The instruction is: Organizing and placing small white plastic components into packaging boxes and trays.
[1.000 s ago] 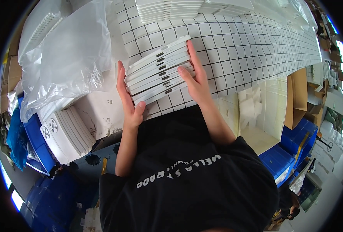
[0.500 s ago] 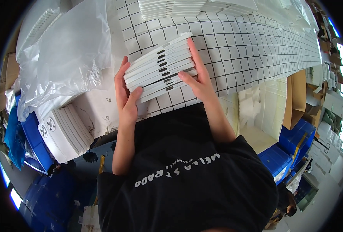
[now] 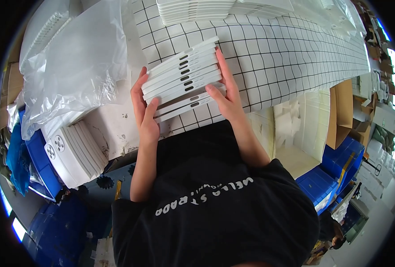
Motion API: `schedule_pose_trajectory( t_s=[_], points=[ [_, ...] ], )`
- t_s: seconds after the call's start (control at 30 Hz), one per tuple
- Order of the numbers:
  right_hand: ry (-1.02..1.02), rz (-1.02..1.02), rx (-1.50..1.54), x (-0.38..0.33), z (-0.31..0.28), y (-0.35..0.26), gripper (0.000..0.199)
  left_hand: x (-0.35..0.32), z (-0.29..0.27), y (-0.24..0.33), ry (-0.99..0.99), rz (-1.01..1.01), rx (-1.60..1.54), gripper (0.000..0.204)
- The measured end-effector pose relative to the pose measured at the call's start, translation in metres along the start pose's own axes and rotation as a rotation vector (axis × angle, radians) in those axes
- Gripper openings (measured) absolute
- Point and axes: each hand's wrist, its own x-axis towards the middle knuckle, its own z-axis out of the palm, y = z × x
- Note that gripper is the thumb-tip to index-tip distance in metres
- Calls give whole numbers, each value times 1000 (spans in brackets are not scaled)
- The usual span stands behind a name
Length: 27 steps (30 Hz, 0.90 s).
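Over the near edge of the table, both my hands grip a stack of flat white cases (image 3: 173, 82), each with a small dark oblong slot in its visible edge. My left hand (image 3: 146, 120) closes round the stack's left end, its thumb on the near side. At the other end my right hand (image 3: 229, 98) has its fingers along the far side and its thumb near the lower cases. A wedge-shaped gap separates the lowest cases (image 3: 189, 107) from those above. The palm sides of both hands are partly hidden.
A grid-patterned cloth (image 3: 268, 58) covers the table; more stacked white cases (image 3: 195, 11) stand at its far side. Clear plastic bags (image 3: 77, 66) lie at left, above white phone-shaped cases with camera rings (image 3: 75, 153). An open pale box (image 3: 297, 133) and blue crates (image 3: 317, 184) stand right.
The gap between the lowest cases and the rest of the stack has widened. Both thumbs have shifted slightly; the hands stay at the stack's two ends.
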Motion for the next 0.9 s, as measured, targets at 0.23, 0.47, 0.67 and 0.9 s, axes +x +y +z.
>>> schedule_pose_trajectory(
  t_s=[0.23, 0.47, 0.67, 0.9],
  points=[
    [10, -125, 30, 20, -7, 12, 91, -7, 5, -20, 14, 190, 101, 92],
    [-100, -76, 54, 27, -9, 3, 95, -5, 10, -13, 26, 191, 161, 99],
    [-58, -108, 59, 20, -6, 2, 93, -5, 11, -16, 55, 230, 143, 91],
    [-27, -90, 96, 16, -8, 7, 87, -8, 8, -19, 100, 171, 186, 87]
  ],
)
